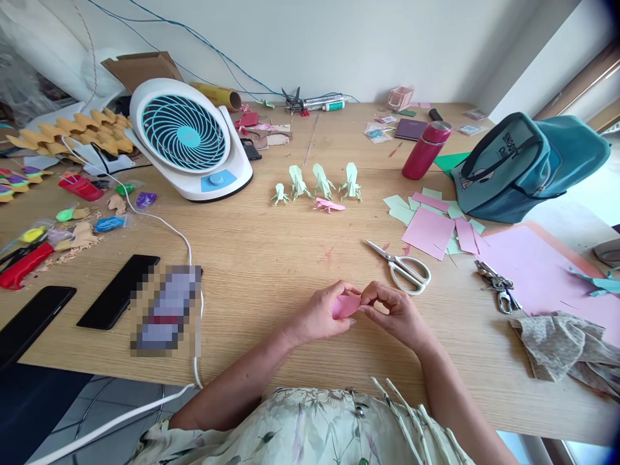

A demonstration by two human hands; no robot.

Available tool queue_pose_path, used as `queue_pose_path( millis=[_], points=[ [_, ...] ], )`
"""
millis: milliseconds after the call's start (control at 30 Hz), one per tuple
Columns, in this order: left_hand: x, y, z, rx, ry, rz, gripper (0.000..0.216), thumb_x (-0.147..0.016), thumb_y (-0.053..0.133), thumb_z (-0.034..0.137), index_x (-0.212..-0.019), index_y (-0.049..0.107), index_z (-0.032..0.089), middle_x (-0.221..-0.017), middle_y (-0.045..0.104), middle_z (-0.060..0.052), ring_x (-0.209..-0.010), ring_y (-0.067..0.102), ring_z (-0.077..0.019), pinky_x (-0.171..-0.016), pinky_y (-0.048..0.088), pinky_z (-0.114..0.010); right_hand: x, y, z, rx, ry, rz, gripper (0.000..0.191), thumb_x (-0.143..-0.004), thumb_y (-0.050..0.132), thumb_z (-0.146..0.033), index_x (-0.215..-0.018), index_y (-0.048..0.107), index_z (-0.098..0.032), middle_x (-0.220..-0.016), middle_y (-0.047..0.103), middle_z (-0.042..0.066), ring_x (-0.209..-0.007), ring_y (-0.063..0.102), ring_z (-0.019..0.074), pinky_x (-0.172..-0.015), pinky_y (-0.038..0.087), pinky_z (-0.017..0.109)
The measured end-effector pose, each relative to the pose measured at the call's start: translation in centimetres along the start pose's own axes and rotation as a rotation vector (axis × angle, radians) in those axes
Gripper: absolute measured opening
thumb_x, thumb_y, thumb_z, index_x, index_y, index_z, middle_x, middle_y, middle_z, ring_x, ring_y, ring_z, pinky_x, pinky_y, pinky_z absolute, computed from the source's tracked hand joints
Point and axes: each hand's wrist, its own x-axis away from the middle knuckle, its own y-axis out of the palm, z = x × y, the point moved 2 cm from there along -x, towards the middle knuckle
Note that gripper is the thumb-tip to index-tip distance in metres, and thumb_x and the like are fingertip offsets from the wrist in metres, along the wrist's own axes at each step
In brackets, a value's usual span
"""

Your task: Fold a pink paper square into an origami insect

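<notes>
**A two-sided pinch, close in**

Left hand [320, 318] and right hand [396, 315] each close a fingertip grip on the pink paper [345, 305], low over the bench [271, 258], likely for steadiness. Scissors [404, 268] lie within right reach; folded figures [320, 184] stand farther back, out of the way.

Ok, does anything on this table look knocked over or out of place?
The pink paper figure lies flat on the table, while the four green paper figures behind it stand upright. The left hand and right hand pinch a folded pink paper between them; nothing there looks off.
</notes>
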Motion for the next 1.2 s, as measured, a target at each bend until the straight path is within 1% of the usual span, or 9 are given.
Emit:
queue_pose_path(
  millis=[100, 267, 433, 633, 733, 800, 900, 1033, 1200],
  points=[
    [0.1, 0.3, 0.0, -0.068, 0.038, 0.011, 0.051, -0.073, 0.07, 0.008, -0.12, 0.055, 0.023, -0.117, 0.067, -0.004, -0.107, 0.063, -0.021, -0.097, 0.046, -0.032, -0.1, 0.0, 0.1, 0.043, 0.039, 0.015, 0.011, -0.09, 0.063, -0.027, -0.082, 0.063, -0.02, -0.078, 0.063, 0.001, -0.07, 0.056, 0.015, -0.065, 0.047, 0.028],
    [0.0, 0.8, -0.5, -0.216, 0.091, 0.032, 0.04, -0.077, 0.06, 0.004, -0.114, 0.056, 0.021, -0.111, 0.065, -0.006, -0.105, 0.063, -0.0217, -0.094, 0.049, -0.034, -0.2, 0.4, -0.3, 0.088, 0.063, 0.051, 0.009, -0.091, 0.058, -0.025, -0.083, 0.061, -0.02, -0.078, 0.064, 0.001, -0.069, 0.057, 0.0149, -0.062, 0.046, 0.027],
    [0.1, 1.1, -0.6, -0.304, 0.086, 0.086, 0.032, -0.082, 0.058, 0.008, -0.113, 0.059, 0.018, -0.107, 0.064, -0.009, -0.1, 0.063, -0.023, -0.09, 0.051, -0.035, -0.3, 0.5, -0.3, 0.114, 0.06, 0.087, 0.009, -0.093, 0.056, -0.023, -0.089, 0.063, -0.019, -0.079, 0.063, 0.0, -0.066, 0.055, 0.0138, -0.061, 0.044, 0.026],
    [0.0, 0.7, 0.0, -0.215, 0.102, 0.161, 0.031, -0.084, 0.056, 0.006, -0.112, 0.062, 0.018, -0.108, 0.068, -0.008, -0.102, 0.064, -0.0219, -0.093, 0.051, -0.035, -0.3, 0.1, 0.1, 0.078, 0.07, 0.101, 0.016, -0.097, 0.049, -0.021, -0.097, 0.065, -0.021, -0.081, 0.063, 0.0, -0.073, 0.059, 0.0154, -0.067, 0.046, 0.028],
    [0.0, 0.5, 0.1, -0.142, 0.058, 0.187, 0.031, -0.084, 0.059, 0.009, -0.113, 0.062, 0.019, -0.11, 0.069, -0.008, -0.102, 0.065, -0.0215, -0.093, 0.052, -0.034, -0.2, 0.1, 0.1, 0.054, 0.046, 0.079, 0.016, -0.098, 0.048, -0.02, -0.1, 0.064, -0.021, -0.084, 0.063, 0.001, -0.075, 0.061, 0.016, -0.069, 0.047, 0.029],
    [0.0, 0.4, 0.1, -0.095, 0.004, 0.198, 0.031, -0.085, 0.062, 0.013, -0.114, 0.062, 0.019, -0.11, 0.07, -0.008, -0.097, 0.066, -0.0205, -0.088, 0.054, -0.032, -0.2, 0.1, 0.0, 0.056, 0.004, 0.065, 0.013, -0.097, 0.05, -0.019, -0.1, 0.063, -0.021, -0.089, 0.063, 0.003, -0.078, 0.061, 0.016, -0.071, 0.048, 0.03],
    [0.2, 0.5, 0.1, -0.014, -0.076, 0.18, 0.032, -0.085, 0.062, 0.015, -0.117, 0.061, 0.02, -0.103, 0.071, -0.006, -0.079, 0.067, -0.0159, -0.072, 0.056, -0.026, -0.3, 0.4, -0.2, 0.089, -0.065, 0.042, 0.011, -0.096, 0.053, -0.018, -0.101, 0.063, -0.021, -0.096, 0.062, 0.005, -0.082, 0.061, 0.0164, -0.074, 0.049, 0.03],
    [0.3, 0.8, -0.2, 0.102, -0.138, 0.1, 0.031, -0.088, 0.06, 0.019, -0.119, 0.057, 0.021, -0.092, 0.07, -0.002, -0.052, 0.06, -0.0079, -0.05, 0.05, -0.019, -0.3, 0.8, -0.3, 0.09, -0.108, 0.004, 0.012, -0.097, 0.055, -0.02, -0.098, 0.066, -0.022, -0.097, 0.06, 0.005, -0.083, 0.061, 0.0166, -0.074, 0.05, 0.031],
    [0.2, 1.3, -0.8, 0.248, -0.188, 0.051, 0.028, -0.088, 0.058, 0.022, -0.115, 0.051, 0.021, -0.08, 0.065, 0.003, -0.047, 0.059, -0.0072, -0.043, 0.048, -0.016, -0.3, 1.0, 0.0, 0.065, -0.167, -0.032, 0.019, -0.097, 0.053, -0.018, -0.101, 0.071, -0.024, -0.093, 0.057, 0.005, -0.083, 0.06, 0.0165, -0.071, 0.05, 0.03]
  ],
)
